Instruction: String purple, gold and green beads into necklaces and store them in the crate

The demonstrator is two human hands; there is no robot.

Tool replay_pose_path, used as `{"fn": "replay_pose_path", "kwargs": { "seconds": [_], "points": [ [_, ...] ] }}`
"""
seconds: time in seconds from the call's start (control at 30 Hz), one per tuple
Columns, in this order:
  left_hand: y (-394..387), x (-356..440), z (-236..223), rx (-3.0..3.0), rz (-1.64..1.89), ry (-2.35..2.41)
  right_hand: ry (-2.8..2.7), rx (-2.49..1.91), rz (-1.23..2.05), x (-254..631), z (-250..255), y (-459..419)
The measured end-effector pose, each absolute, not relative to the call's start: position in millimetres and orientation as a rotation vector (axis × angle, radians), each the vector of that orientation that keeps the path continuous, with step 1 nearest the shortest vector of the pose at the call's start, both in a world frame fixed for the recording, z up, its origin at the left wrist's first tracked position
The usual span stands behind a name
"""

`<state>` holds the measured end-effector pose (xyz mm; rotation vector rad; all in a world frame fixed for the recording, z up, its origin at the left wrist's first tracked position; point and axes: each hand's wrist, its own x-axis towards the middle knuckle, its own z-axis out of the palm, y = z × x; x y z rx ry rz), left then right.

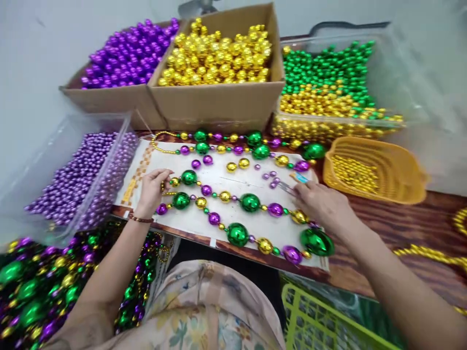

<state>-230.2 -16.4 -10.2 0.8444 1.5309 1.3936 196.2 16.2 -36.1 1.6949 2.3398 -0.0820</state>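
Observation:
My left hand (152, 189) is closed in a pinch at the left end of a bead necklace (225, 196), its fingertips on a gold bead. The necklace loops across the white board (197, 243), with large green, purple and gold beads and small ones between. My right hand (321, 204) is closed on a slim two-pronged metal tool (286, 186), whose tips reach toward several small loose purple beads (273, 181). Two larger gold beads (238, 165) and two purple beads (202, 162) lie loose farther back. Another bead strand (260, 151) lies along the board's far edge.
Cardboard boxes hold purple beads (131, 56) and gold beads (215, 58). Clear bins with small green and gold beads (328, 73) and small purple beads (87, 170) stand at either side. A yellow basket (404, 175) is at right; finished-looking strands (36, 291) pile up lower left.

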Motion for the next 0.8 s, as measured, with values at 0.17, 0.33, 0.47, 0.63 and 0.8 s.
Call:
{"fn": "replay_pose_path", "kwargs": {
  "seconds": [0.17,0.33,0.47,0.63,0.8],
  "points": [
    [-22.1,-244.9,-21.0,0.715,1.441,1.470,2.566,1.840,-0.260,220.5,-55.5,22.6],
    [-27.4,-253.5,-27.8,0.669,1.436,1.419,2.454,2.109,-0.277,196.8,-26.3,33.3],
    [-31.9,-257.7,-30.8,0.614,1.441,1.398,2.660,1.774,-0.613,105.8,11.8,61.1],
    [-37.2,-259.2,-32.8,0.557,1.415,1.373,2.853,1.237,-0.420,-32.5,32.3,96.4],
    [-38.3,-259.4,-36.1,0.528,1.406,1.351,2.909,0.962,-0.066,-110.0,15.0,123.2]
  ]
}}
